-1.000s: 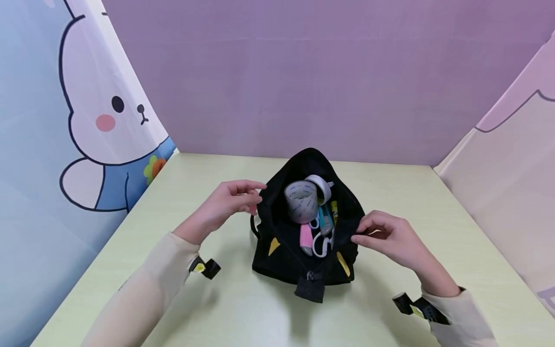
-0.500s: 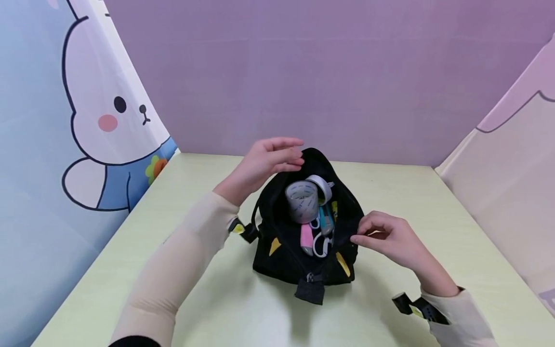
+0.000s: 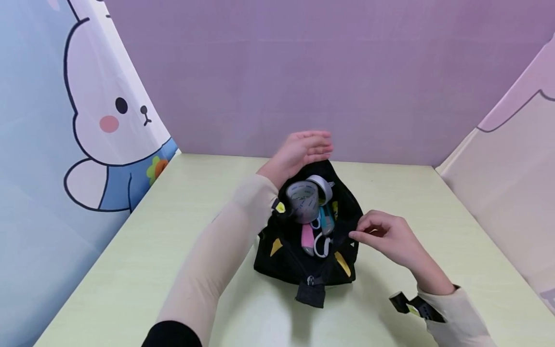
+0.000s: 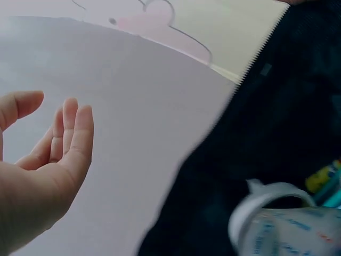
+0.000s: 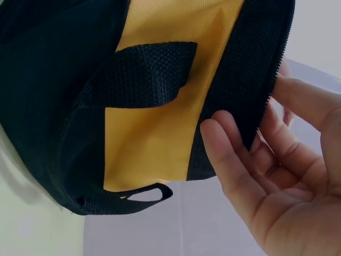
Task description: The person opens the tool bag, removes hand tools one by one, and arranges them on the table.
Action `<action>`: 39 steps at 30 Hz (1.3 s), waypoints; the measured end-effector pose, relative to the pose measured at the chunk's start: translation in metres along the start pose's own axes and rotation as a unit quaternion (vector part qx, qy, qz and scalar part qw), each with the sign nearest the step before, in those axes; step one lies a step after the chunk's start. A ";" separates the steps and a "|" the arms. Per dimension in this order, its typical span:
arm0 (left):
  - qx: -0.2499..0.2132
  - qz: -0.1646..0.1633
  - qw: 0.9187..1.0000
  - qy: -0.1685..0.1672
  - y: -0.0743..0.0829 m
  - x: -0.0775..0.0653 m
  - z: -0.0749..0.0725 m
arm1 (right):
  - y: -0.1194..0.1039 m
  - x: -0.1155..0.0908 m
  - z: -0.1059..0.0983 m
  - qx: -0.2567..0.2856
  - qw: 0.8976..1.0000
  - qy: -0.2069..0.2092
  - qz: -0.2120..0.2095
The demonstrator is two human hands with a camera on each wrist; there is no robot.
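A black zippered bag [image 3: 282,267] stands unzipped on the table, its mouth gaping upward. Inside lie a wide tape roll [image 3: 303,205], a white tape roll [image 3: 324,185], white-handled scissors [image 3: 318,246], a pink-ended tool [image 3: 307,238], a teal tool [image 3: 326,221] and something yellow [image 3: 335,208]. My right hand [image 3: 392,238] pinches the right edge of the mouth; the right wrist view shows thumb and fingers on both sides of the zipper edge [image 5: 266,101]. Over the bag's far end hovers my left hand [image 3: 303,150], fingers loosely bent, holding nothing; the left wrist view shows it apart from the bag.
A pale table [image 3: 173,231] carries the bag, with a purple backdrop [image 3: 303,77] behind. Cartoon-printed cloth [image 3: 108,111] hangs at the left. A yellow panel [image 5: 154,144] and a black strap [image 5: 144,77] show on the bag's side.
My left hand has left the bag's left edge and swept right and away to its far end. The right hand keeps its place at the right edge.
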State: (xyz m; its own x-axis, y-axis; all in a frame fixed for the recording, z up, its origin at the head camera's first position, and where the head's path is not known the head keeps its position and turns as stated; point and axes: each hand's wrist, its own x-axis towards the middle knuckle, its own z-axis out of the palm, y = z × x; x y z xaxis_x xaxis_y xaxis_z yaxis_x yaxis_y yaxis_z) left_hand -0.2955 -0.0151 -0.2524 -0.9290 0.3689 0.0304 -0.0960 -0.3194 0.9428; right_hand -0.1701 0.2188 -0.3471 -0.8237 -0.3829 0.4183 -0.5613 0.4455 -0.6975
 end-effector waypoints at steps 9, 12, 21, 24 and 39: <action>0.041 -0.081 0.996 -0.004 -0.037 0.012 -0.014 | -0.003 0.000 0.002 0.051 0.997 0.009 0.050; 0.057 -0.093 0.994 0.004 -0.042 0.012 -0.019 | -0.005 -0.001 0.000 0.060 0.995 0.003 0.083; 0.116 -0.124 0.985 0.013 -0.052 0.008 -0.041 | 0.001 -0.006 -0.003 0.091 0.986 -0.023 0.136; 0.152 -0.127 0.980 0.002 -0.054 0.005 -0.047 | 0.004 -0.007 -0.003 0.100 0.986 -0.017 0.129; 0.377 -0.132 0.915 -0.055 -0.065 0.001 -0.057 | 0.007 -0.006 -0.006 0.102 0.987 -0.004 0.126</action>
State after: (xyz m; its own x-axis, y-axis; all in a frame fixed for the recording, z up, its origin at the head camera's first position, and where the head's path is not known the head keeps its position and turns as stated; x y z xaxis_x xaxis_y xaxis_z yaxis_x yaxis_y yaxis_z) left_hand -0.3109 -0.0434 -0.3328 -0.8640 0.4444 -0.2368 0.0010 0.4718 0.8817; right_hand -0.1691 0.2290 -0.3512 -0.9343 -0.2863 0.2122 -0.3092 0.3553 -0.8821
